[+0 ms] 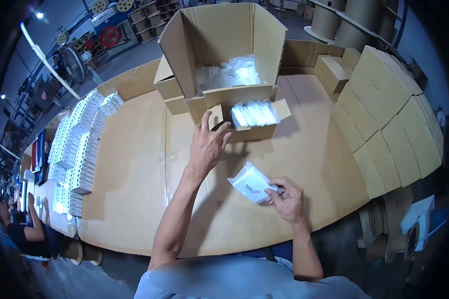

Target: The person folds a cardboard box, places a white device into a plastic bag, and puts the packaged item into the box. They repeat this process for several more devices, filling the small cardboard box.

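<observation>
Pinched between the thumb and fingers of my right hand (287,199) is a flat white packet (251,183) in clear plastic, with small dark and pink print on its face. My left hand (208,144) has its fingers spread, with the fingertips right at the left flap (215,117) of a small open carton (257,133). Several plastic-wrapped white packets (255,113) stand in a row inside that carton, filling its right part. The left part of the carton's inside is dark and partly covered by my fingers.
Behind the small carton stands a large open box (217,35) with more clear-wrapped packets (234,72) inside. Closed brown cartons (384,119) are stacked at the right. White printed boxes (80,144) line the left side of the cardboard-covered table (129,199). A person (27,231) sits at far left.
</observation>
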A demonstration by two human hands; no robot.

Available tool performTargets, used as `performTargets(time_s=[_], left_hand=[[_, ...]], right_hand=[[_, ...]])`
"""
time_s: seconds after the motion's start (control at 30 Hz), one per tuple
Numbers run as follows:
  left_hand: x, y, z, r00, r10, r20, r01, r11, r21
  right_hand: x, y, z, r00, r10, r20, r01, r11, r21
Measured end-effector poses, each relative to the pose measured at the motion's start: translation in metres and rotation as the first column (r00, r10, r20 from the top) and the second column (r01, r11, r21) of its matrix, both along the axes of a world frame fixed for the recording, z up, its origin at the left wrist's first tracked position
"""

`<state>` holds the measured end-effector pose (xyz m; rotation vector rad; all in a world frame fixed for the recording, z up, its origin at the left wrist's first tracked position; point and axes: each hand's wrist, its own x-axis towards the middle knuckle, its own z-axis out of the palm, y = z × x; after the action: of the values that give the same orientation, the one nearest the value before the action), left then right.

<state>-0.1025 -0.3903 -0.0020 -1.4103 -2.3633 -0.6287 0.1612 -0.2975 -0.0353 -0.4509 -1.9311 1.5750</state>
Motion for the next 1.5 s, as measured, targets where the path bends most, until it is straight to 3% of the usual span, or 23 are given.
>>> performTargets(time_s=[0.1, 0.2, 0.23, 0.33, 0.37, 0.47, 0.5, 0.6, 0.63, 0.73, 0.77, 0.87, 1.0, 1.1, 1.17, 1.33, 1.37, 1.5], left_hand=[[-0.008, 0.003, -0.006, 0.998, 0.001, 0.061, -0.003, 0.999, 0.043], [-0.011, -0.003, -0.005, 0.913, -0.077, 0.400, 0.015, 0.988, 0.157], [-0.015, -0.004, -0.014, 0.957, -0.107, 0.269, 0.039, 0.968, 0.249], [-0.007, -0.012, -0.012, 0.848, -0.163, 0.504, -0.080, 0.901, 0.427], [-0.004, -0.015, -0.014, 0.804, -0.092, 0.588, -0.200, 0.889, 0.411], [-0.015, -0.021, -0.050, 0.783, -0.003, 0.622, -0.266, 0.903, 0.339], [-0.015, -0.020, -0.052, 0.797, -0.040, 0.602, -0.219, 0.911, 0.350], [-0.007, -0.026, -0.048, 0.865, 0.064, 0.498, -0.207, 0.949, 0.239], [0.002, -0.023, -0.035, 0.916, 0.158, 0.368, -0.262, 0.932, 0.252], [0.017, -0.010, -0.010, 0.990, 0.041, 0.138, -0.088, 0.931, 0.355], [0.019, -0.005, -0.010, 0.984, -0.020, 0.177, -0.026, 0.967, 0.252], [0.015, 0.023, -0.020, 0.998, 0.024, -0.054, -0.013, 0.981, 0.193], [0.005, 0.034, -0.037, 0.998, -0.037, 0.054, 0.035, 0.999, 0.040], [0.007, 0.029, -0.049, 0.987, -0.157, 0.017, 0.150, 0.966, 0.208], [0.009, 0.025, -0.057, 0.981, -0.190, -0.027, 0.191, 0.946, 0.262], [0.017, -0.002, -0.057, 0.986, -0.162, -0.033, 0.163, 0.986, 0.043], [0.017, -0.010, -0.053, 0.985, -0.168, -0.036, 0.170, 0.984, 0.053], [0.006, -0.053, -0.039, 0.986, -0.166, -0.001, 0.165, 0.977, 0.139]], right_hand=[[-0.001, 0.002, 0.000, 1.000, -0.007, 0.006, 0.007, 1.000, -0.018], [-0.005, 0.003, -0.001, 1.000, -0.005, -0.004, 0.005, 1.000, -0.016], [-0.007, 0.005, -0.001, 1.000, -0.002, -0.010, 0.002, 1.000, -0.012], [-0.013, 0.008, -0.005, 1.000, -0.019, -0.010, 0.018, 1.000, -0.012], [-0.016, 0.009, -0.004, 1.000, -0.019, -0.018, 0.019, 1.000, -0.024], [-0.022, 0.008, 0.000, 0.999, -0.028, -0.038, 0.026, 0.998, -0.064], [-0.023, 0.008, 0.003, 0.999, -0.035, -0.041, 0.032, 0.996, -0.082], [-0.024, 0.008, 0.004, 0.997, -0.041, -0.064, 0.035, 0.995, -0.097], [-0.023, 0.007, 0.002, 0.996, -0.043, -0.075, 0.035, 0.994, -0.099], [-0.020, 0.007, 0.000, 0.996, -0.045, -0.076, 0.037, 0.994, -0.105], [-0.020, 0.006, 0.000, 0.994, -0.049, -0.094, 0.038, 0.992, -0.123], [-0.024, 0.006, 0.006, 0.985, -0.082, -0.151, 0.060, 0.987, -0.149], [-0.038, 0.011, 0.021, 0.936, -0.246, -0.253, 0.221, 0.967, -0.123], [-0.057, 0.021, 0.029, 0.887, -0.328, -0.324, 0.306, 0.945, -0.119], [-0.077, 0.030, 0.033, 0.893, -0.293, -0.343, 0.305, 0.952, -0.018], [-0.138, 0.037, 0.042, 0.906, -0.283, -0.316, 0.376, 0.881, 0.289], [-0.151, 0.043, 0.037, 0.920, -0.275, -0.279, 0.376, 0.819, 0.433], [-0.182, 0.039, 0.032, 0.945, -0.241, -0.221, 0.327, 0.707, 0.627]])
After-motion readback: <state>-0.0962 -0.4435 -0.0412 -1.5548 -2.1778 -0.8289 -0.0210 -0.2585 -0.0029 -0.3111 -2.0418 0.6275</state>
